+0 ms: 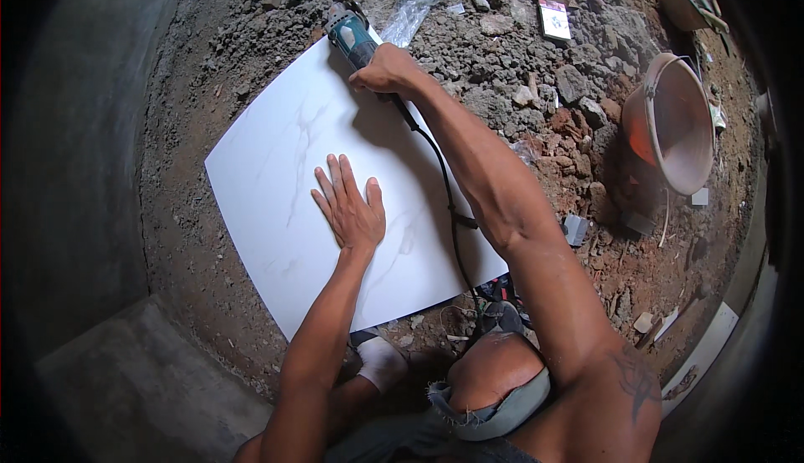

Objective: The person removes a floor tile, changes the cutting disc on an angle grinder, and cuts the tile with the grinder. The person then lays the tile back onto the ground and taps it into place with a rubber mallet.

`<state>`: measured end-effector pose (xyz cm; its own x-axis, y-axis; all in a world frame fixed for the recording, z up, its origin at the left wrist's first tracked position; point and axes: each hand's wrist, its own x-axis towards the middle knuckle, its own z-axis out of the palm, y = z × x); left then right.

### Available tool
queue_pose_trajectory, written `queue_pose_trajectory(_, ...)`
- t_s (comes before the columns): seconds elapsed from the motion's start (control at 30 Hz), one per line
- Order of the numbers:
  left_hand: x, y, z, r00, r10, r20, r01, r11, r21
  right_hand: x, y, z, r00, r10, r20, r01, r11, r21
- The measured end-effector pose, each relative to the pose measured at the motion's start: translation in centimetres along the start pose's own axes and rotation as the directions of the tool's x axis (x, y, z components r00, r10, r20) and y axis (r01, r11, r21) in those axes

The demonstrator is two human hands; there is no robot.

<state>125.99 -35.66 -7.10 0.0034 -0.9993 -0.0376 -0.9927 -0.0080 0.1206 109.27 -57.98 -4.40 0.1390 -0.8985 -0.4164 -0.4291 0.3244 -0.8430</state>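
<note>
A white, grey-veined tile [272, 182] lies on the rough ground [188, 212]. The left hand [353, 214] rests flat on it, fingers spread. At the tile's far end, a teal grinder [352, 38] is gripped by the right hand [394, 69], its black cord [444, 170] trailing back over the tile. Farther right sits a bucket [685, 132].

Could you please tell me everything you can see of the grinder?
The grinder is teal and dark, probably plastic, with a grey, metal-looking head. Its black cord runs over the white tile. The right hand grips its rear. It slants forward and slightly left at the tile's far edge; whether it touches the tile or is running cannot be told.
</note>
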Motion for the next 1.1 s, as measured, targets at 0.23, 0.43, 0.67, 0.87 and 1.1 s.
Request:
queue_pose_trajectory(0.23, 0.0, 0.1, -0.1, 0.999, 0.017, -0.040, -0.017, 1.000, -0.011, -1.1, -0.5, -0.8, 0.998, -0.012, 0.056, 0.015, 0.998, -0.056)
queue_pose_trajectory(0.43, 0.0, 0.1, -0.1, 0.999, 0.013, -0.043, -0.014, 1.000, -0.020, -1.5, -0.6, -0.9, 0.998, 0.001, 0.059, 0.002, 0.999, -0.042)
queue_pose_trajectory(0.67, 0.0, 0.1, 0.0, 0.999, 0.015, -0.047, -0.015, 1.000, -0.015, -2.0, -0.4, -0.9, 0.999, -0.004, 0.046, 0.007, 0.998, -0.060)
queue_pose_trajectory(0.87, 0.0, 0.1, 0.0, 0.999, 0.014, -0.051, -0.015, 1.000, -0.009, -1.9, -0.4, -0.8, 0.999, 0.002, 0.048, 0.003, 0.994, -0.107)
queue_pose_trajectory(1.1, -0.1, 0.1, -0.1, 1.000, 0.001, 0.000, -0.001, 1.000, 0.007, -2.5, 0.0, -0.8, 0.998, 0.027, 0.053, -0.022, 0.996, -0.092)
